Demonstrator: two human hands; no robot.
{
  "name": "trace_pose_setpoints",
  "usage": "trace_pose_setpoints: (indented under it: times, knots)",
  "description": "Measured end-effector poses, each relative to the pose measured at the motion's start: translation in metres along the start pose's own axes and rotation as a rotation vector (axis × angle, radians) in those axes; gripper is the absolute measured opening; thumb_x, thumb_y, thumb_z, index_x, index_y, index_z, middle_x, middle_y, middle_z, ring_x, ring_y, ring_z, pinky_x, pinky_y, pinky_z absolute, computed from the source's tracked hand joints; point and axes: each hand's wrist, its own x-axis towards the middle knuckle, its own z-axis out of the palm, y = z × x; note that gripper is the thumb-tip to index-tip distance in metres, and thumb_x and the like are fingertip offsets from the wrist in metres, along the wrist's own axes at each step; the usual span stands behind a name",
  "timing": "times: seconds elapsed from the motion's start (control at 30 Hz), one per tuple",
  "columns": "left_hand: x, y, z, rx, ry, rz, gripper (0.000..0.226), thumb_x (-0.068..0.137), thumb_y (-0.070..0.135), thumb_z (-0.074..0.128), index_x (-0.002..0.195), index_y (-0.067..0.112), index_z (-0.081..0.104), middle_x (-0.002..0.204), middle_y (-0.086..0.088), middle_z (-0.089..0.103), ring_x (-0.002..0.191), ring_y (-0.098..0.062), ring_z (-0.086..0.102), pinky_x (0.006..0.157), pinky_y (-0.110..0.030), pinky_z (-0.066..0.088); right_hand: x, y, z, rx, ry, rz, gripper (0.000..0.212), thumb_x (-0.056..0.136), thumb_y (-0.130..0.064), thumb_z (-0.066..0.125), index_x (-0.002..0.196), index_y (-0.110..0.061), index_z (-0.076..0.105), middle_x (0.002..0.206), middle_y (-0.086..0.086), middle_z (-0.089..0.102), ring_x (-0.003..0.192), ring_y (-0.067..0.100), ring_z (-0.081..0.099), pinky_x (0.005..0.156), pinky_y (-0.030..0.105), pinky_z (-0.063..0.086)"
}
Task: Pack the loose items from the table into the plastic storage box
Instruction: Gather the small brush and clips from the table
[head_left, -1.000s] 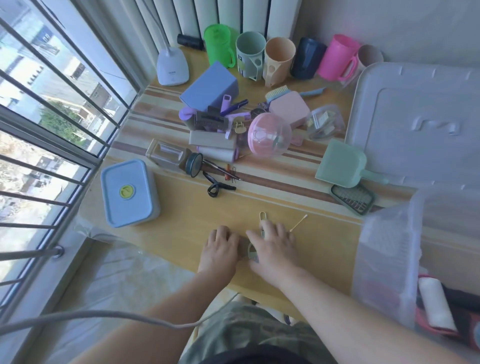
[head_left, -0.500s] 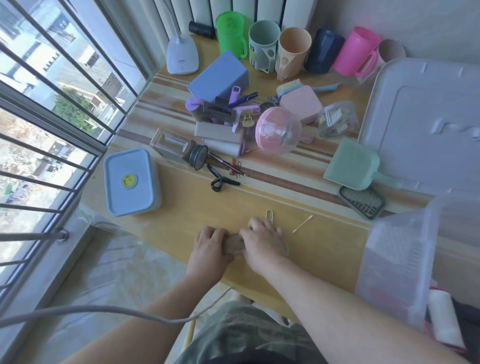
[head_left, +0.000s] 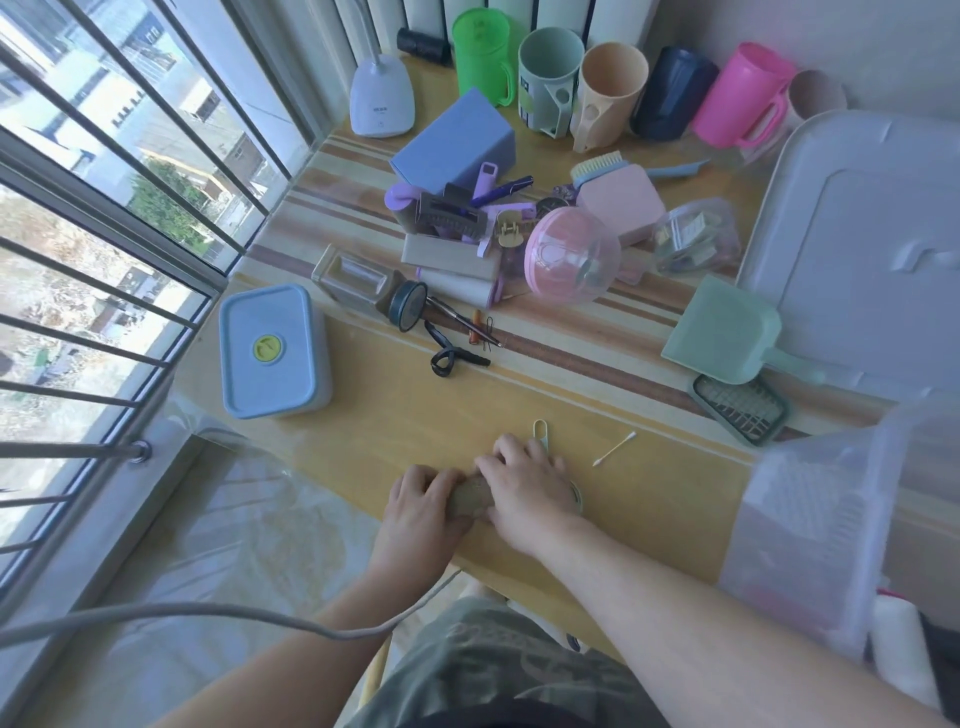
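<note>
Near the table's front edge my left hand (head_left: 423, 499) and my right hand (head_left: 524, 480) lie side by side, fingers curled over a small tan, rounded object (head_left: 470, 496) that shows between them. A pale green loop (head_left: 540, 430) sticks out from under my right hand's fingers. The translucent plastic storage box (head_left: 810, 519) stands at the right, below table level, and its grey lid (head_left: 872, 234) lies on the table's far right. A cotton swab (head_left: 615, 448) lies just right of my hands.
A blue lunch box (head_left: 272, 358) sits at the left edge. Mid-table lie a pink ball (head_left: 571, 262), a blue box (head_left: 457, 143), pens, a black strap (head_left: 452, 358), a green scoop (head_left: 722, 332) and a grid tray (head_left: 740, 410). Several mugs (head_left: 550, 78) line the back. Window bars run along the left.
Both hands have drawn slightly back toward the table's front edge. The tan object now shows between them, where earlier it was mostly covered.
</note>
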Motion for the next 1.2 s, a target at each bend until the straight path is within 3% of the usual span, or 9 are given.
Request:
trace_pose_setpoints:
  times: [0.23, 0.43, 0.53, 0.67, 0.83, 0.93, 1.0, 1.1, 1.2]
  knots:
    - [0.000, 0.005, 0.000, 0.036, 0.002, -0.075, 0.055, 0.081, 0.033, 0.078, 0.133, 0.028, 0.058, 0.117, 0.001, 0.051, 0.115, -0.029, 0.049, 0.100, -0.034, 0.041, -0.007, -0.003, 0.006, -0.025, 0.052, -0.022, 0.037, 0.094, -0.031, 0.073, 0.124, -0.034, 0.051, 0.125, -0.006, 0.043, 0.113, 0.027, 0.042, 0.081, 0.044, 0.030]
    - [-0.041, -0.004, 0.018, -0.256, 0.114, -0.394, 0.048, 0.080, 0.046, 0.080, 0.121, 0.045, 0.055, 0.112, 0.003, 0.041, 0.110, -0.020, 0.047, 0.098, -0.033, 0.043, -0.017, -0.006, 0.017, -0.066, 0.028, -0.104, 0.033, 0.099, -0.047, 0.064, 0.128, -0.032, 0.055, 0.132, -0.008, 0.051, 0.121, 0.027, 0.040, 0.092, 0.047, 0.031]
    - [-0.059, -0.001, 0.032, -0.533, 0.133, -0.521, 0.051, 0.075, 0.043, 0.084, 0.111, 0.050, 0.049, 0.102, 0.004, 0.052, 0.085, -0.016, 0.064, 0.078, -0.038, 0.057, -0.020, -0.015, 0.022, -0.097, -0.019, -0.177, 0.035, 0.097, -0.050, 0.066, 0.125, -0.032, 0.057, 0.132, -0.007, 0.049, 0.122, 0.027, 0.038, 0.097, 0.048, 0.030]
    - [-0.076, 0.000, 0.041, -0.680, 0.178, -0.563, 0.042, 0.082, 0.035, 0.080, 0.110, 0.049, 0.052, 0.071, 0.006, 0.064, 0.066, -0.017, 0.066, 0.063, -0.041, 0.057, -0.025, -0.016, 0.028, -0.108, -0.050, -0.226, 0.037, 0.095, -0.049, 0.069, 0.127, -0.035, 0.058, 0.126, -0.007, 0.046, 0.121, 0.027, 0.037, 0.096, 0.046, 0.032]
    - [-0.081, 0.012, 0.030, -0.934, 0.146, -0.543, 0.017, 0.093, 0.021, 0.073, 0.110, 0.023, 0.073, 0.060, 0.011, 0.059, 0.061, -0.009, 0.063, 0.071, -0.036, 0.052, -0.050, 0.026, 0.020, -0.003, 0.134, -0.157, 0.071, 0.078, -0.061, 0.082, 0.140, -0.039, 0.054, 0.138, -0.005, 0.045, 0.125, 0.028, 0.043, 0.097, 0.046, 0.045]
    - [-0.068, 0.025, 0.015, -1.035, 0.176, -0.569, 0.009, 0.096, 0.016, 0.068, 0.103, 0.015, 0.073, 0.069, 0.005, 0.063, 0.070, -0.017, 0.060, 0.077, -0.038, 0.055, -0.062, 0.052, 0.013, -0.092, -0.003, 0.035, 0.100, 0.071, -0.074, 0.079, 0.152, -0.050, 0.026, 0.154, 0.001, 0.022, 0.138, 0.031, 0.029, 0.107, 0.048, 0.040]
    - [-0.054, 0.033, 0.008, -1.058, 0.213, -0.592, 0.008, 0.096, 0.015, 0.063, 0.101, 0.011, 0.068, 0.079, -0.004, 0.065, 0.075, -0.022, 0.059, 0.076, -0.038, 0.054, -0.067, 0.054, 0.015, -0.181, -0.095, 0.012, 0.102, 0.072, -0.069, 0.082, 0.150, -0.054, 0.019, 0.157, 0.004, 0.013, 0.139, 0.034, 0.023, 0.108, 0.050, 0.037]
    - [-0.037, 0.043, 0.000, -1.060, 0.207, -0.578, 0.008, 0.099, 0.016, 0.061, 0.100, 0.009, 0.065, 0.085, -0.009, 0.066, 0.074, -0.021, 0.060, 0.074, -0.036, 0.055, -0.068, 0.045, 0.016, -0.190, -0.099, -0.030, 0.090, 0.077, -0.056, 0.086, 0.144, -0.051, 0.025, 0.143, 0.007, 0.026, 0.131, 0.034, 0.032, 0.101, 0.050, 0.039]
    - [-0.030, 0.050, -0.009, -1.050, 0.172, -0.553, 0.007, 0.098, 0.014, 0.062, 0.098, 0.008, 0.066, 0.085, -0.010, 0.066, 0.073, -0.020, 0.060, 0.072, -0.034, 0.055, -0.069, 0.038, 0.015, -0.157, -0.192, 0.055, 0.098, 0.085, -0.043, 0.084, 0.156, -0.047, 0.016, 0.146, 0.009, 0.031, 0.133, 0.034, 0.037, 0.104, 0.051, 0.039]
